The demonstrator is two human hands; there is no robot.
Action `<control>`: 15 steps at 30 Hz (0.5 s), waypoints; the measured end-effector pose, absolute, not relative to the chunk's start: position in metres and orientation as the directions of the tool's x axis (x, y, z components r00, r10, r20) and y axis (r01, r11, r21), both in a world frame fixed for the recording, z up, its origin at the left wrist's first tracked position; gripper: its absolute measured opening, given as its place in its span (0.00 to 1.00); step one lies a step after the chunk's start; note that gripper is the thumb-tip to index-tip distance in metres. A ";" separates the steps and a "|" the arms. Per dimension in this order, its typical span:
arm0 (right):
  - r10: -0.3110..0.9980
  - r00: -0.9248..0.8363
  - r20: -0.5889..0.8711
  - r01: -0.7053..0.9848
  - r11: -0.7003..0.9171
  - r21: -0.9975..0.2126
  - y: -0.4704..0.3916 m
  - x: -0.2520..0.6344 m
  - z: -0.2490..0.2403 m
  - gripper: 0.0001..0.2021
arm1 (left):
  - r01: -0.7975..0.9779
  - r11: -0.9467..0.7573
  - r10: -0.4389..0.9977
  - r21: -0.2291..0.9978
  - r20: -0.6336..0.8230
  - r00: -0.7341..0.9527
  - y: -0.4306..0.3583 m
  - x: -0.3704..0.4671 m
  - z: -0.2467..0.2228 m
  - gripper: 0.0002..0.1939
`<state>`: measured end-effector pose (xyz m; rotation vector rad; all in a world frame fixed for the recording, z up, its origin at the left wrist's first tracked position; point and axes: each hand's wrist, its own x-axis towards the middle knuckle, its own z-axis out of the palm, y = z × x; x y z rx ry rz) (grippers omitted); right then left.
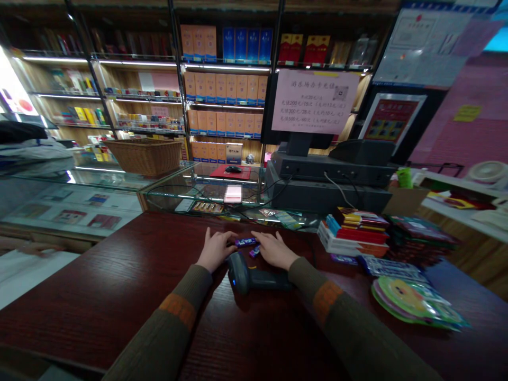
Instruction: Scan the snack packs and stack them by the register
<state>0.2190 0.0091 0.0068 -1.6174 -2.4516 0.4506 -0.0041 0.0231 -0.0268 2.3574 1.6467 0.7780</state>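
Observation:
Two small purple packets lie on the dark red table between my hands. My left hand (216,250) rests on the table, its thumb raised, with its fingertips at the left end of the upper purple packet (245,242). My right hand (273,250) reaches in from the other side, fingers extended over the right part of the lower purple packet (254,251); whether it grips that packet is hard to tell. Just below the hands a dark barcode scanner (242,275) lies on its side, its handle pointing right under my right wrist.
Stacked boxes (353,233) and colourful round packages (400,299) sit on the table's right side. A monitor base (329,169) and cables stand behind, beside a glass counter (198,177) with a wicker basket (146,156). Another person's hand (35,247) shows far left.

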 end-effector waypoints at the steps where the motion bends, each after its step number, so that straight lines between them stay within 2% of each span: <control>1: 0.919 -0.393 -0.025 0.864 0.360 -0.351 0.009 0.219 0.006 0.33 | 0.831 -0.373 0.914 0.414 0.318 0.252 0.023 -0.004 -0.027 0.13; 6: 0.922 -0.386 -0.023 0.853 0.347 -0.390 0.009 0.217 0.006 0.33 | 0.836 -0.359 0.918 0.415 0.320 0.236 0.024 -0.005 -0.028 0.13; 15: 0.940 -0.342 -0.011 0.833 0.297 -0.466 0.004 0.212 0.012 0.31 | 0.791 -0.355 0.909 0.499 0.384 0.165 0.023 -0.006 -0.025 0.13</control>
